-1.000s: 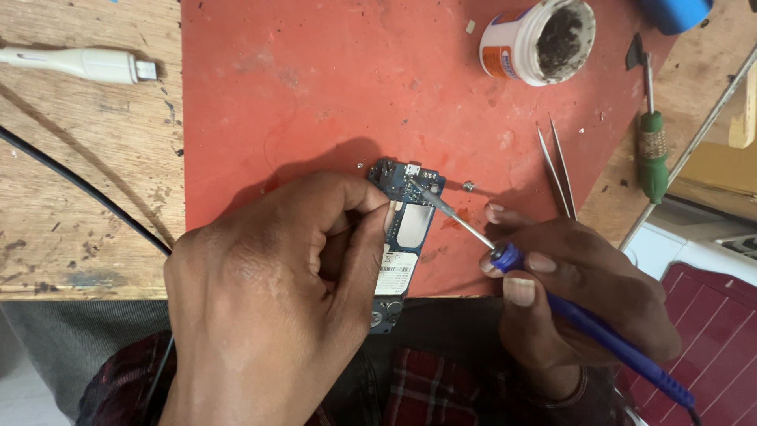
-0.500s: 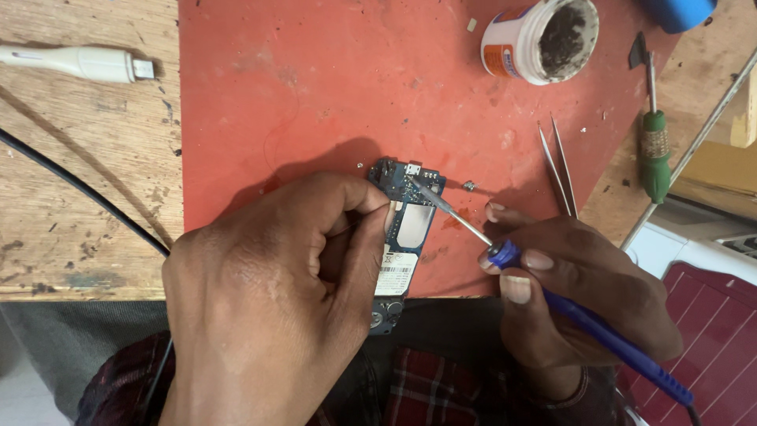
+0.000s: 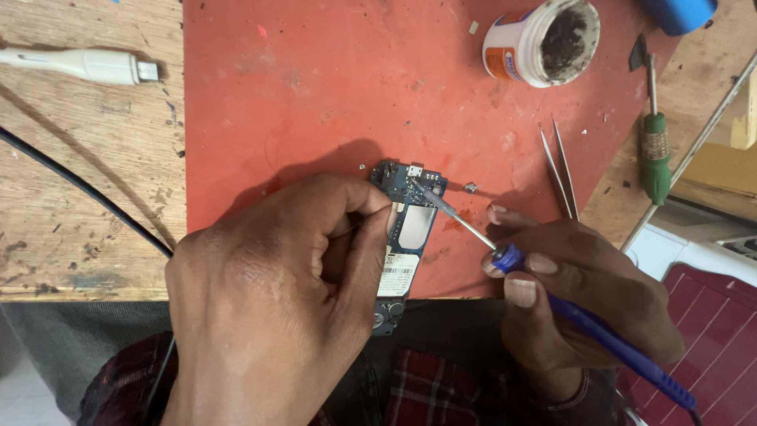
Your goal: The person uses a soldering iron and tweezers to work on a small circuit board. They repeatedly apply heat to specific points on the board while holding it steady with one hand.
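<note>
On red mat (image 3: 315, 95) over worn wooden bench (image 3: 87, 181), I see left hand (image 3: 276, 308) pinching circuit board (image 3: 406, 229); right hand (image 3: 583, 300) grips blue soldering iron (image 3: 607, 339), tip touching board's top.

A circuit board (image 3: 406, 237) lies at the near edge of a mat (image 3: 315, 87) on the desk (image 3: 87, 173). Tweezers (image 3: 561, 170) lie to its right, a paste jar (image 3: 544, 39) behind, a cable plug (image 3: 79, 65) far left.
</note>
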